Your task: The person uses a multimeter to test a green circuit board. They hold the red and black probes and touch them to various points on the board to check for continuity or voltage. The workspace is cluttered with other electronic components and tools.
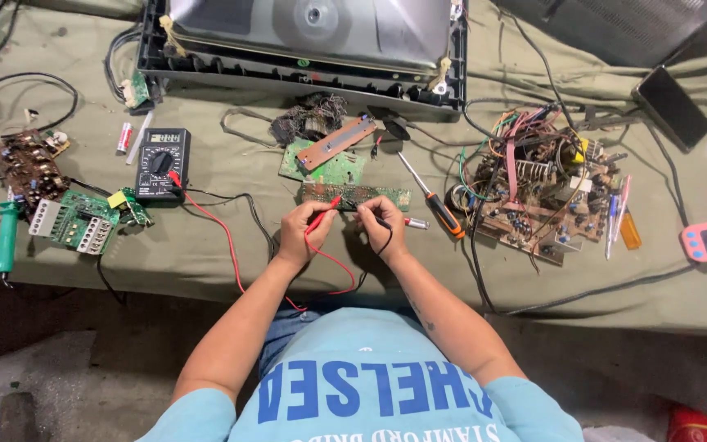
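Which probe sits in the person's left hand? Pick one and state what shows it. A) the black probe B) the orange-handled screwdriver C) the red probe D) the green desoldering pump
C: the left hand pinches the red probe, its red lead running back to the multimeter, while the right hand holds the black probe over the narrow green circuit board.

Electronics repair workshop: multimeter (163, 163), circuit boards (73, 220), screwdriver (429, 196), opened TV (304, 45) on cloth-covered bench (206, 245).
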